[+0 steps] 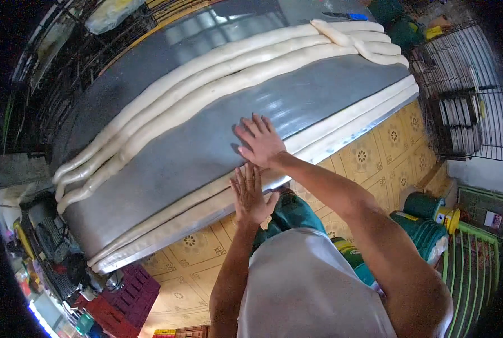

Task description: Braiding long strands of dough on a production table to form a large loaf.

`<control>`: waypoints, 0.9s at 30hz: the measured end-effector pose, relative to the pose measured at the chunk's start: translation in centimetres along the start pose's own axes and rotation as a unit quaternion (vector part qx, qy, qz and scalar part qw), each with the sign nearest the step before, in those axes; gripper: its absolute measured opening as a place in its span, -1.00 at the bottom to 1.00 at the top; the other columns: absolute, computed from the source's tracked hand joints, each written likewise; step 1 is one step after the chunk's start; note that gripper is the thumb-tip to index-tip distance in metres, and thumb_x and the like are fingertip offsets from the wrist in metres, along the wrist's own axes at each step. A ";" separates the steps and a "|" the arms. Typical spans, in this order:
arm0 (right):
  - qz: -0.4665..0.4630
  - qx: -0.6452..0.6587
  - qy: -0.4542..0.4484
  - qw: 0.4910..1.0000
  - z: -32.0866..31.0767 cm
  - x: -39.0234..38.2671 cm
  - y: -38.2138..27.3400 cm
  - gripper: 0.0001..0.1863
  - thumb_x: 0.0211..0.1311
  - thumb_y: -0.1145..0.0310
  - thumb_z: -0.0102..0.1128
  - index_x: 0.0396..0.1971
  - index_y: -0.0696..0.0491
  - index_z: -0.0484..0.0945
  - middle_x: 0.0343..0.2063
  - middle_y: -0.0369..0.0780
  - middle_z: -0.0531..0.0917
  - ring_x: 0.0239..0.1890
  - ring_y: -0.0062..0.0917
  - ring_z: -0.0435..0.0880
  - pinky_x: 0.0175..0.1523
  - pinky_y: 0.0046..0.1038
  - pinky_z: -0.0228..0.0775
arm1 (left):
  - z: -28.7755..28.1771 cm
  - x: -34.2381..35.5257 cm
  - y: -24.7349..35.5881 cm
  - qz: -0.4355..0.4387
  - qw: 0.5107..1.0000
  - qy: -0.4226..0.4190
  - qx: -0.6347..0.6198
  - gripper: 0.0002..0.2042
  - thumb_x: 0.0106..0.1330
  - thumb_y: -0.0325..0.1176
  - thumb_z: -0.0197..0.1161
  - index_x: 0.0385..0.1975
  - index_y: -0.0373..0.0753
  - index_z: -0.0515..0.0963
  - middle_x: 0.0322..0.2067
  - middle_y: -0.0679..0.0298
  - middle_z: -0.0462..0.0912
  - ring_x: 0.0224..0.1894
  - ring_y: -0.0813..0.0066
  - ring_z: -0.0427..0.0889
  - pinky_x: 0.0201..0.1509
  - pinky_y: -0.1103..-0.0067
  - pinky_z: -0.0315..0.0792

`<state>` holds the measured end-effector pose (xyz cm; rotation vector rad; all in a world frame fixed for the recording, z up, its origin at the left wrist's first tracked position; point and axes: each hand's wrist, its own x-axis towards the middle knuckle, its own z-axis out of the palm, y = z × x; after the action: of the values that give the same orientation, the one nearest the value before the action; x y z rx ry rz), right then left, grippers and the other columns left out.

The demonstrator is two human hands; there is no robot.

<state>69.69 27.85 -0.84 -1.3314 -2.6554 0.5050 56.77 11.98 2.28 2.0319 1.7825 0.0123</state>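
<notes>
Both hands released: palms down, flat, nothing grasped. L hand [250,198] is nearer the body, fingers slightly apart & pointing away from wearer, thumb stuck out to the R; it's over the near dough ropes [341,115], fingertips at the farther one of the pair. R hand [260,142] sits a bit farther out & to the R, fingers spread, pointing away & slightly L, thumb out to the L; heel of palm by that same rope, fingers reaching past it over bare tabletop [195,149]. L fingertips just beside R palm heel, can't tell if touching. Can't tell how hard either hand presses.

L forearm [229,273] comes up from lower edge, nearly upright in view. R arm [375,228] comes from lower R, elbow slightly bent, forearm slanting up-L.

Near ropes: 2, side by side, along tabletop's near edge, passing under the hands. Far dough ropes [234,83]: 3, approx. parallel, bowed along far side, apart from hands; at R, a dough piece lies slantwise across them. Patterned tile floor [370,155] past near edge; purple crate [136,294] lower L; wire racks [491,90] far R.
</notes>
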 end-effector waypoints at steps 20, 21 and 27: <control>-0.019 0.008 0.017 1.000 3.4 3.3 -9.5 -0.22 0.55 -0.18 0.02 0.60 -0.06 0.24 0.60 0.05 0.19 0.62 0.27 0.07 0.65 0.32 -0.18 | -1.2 -5.3 -8.6 -0.068 0.997 -0.021 0.025 0.05 0.41 0.31 0.26 0.69 -0.31 0.03 0.68 -0.21 -0.03 0.69 -0.47 -0.15 0.67 -0.27 -0.22; -0.021 -0.012 0.007 1.000 3.5 3.5 -9.8 -0.22 0.57 -0.18 0.00 0.60 -0.06 0.23 0.61 0.05 0.18 0.63 0.27 0.05 0.66 0.31 -0.19 | -1.2 -5.7 -9.0 -0.029 0.999 -0.016 -0.007 0.05 0.42 0.31 0.24 0.69 -0.31 0.02 0.69 -0.20 -0.06 0.69 -0.45 -0.16 0.67 -0.27 -0.23; -0.030 -0.038 0.003 0.999 4.2 4.2 -11.9 -0.18 0.63 -0.23 -0.13 0.65 -0.01 0.12 0.56 0.07 0.22 0.64 0.22 0.04 0.64 0.35 -0.12 | -1.7 -7.6 -11.4 -0.077 0.996 -0.048 -0.007 0.03 0.44 0.25 0.27 0.70 -0.30 0.00 0.71 -0.13 -0.10 0.69 -0.44 -0.15 0.67 -0.28 -0.22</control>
<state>57.15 23.59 -0.71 -1.2652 -2.7260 0.3941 44.18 6.17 2.23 1.8487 1.8669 -0.1155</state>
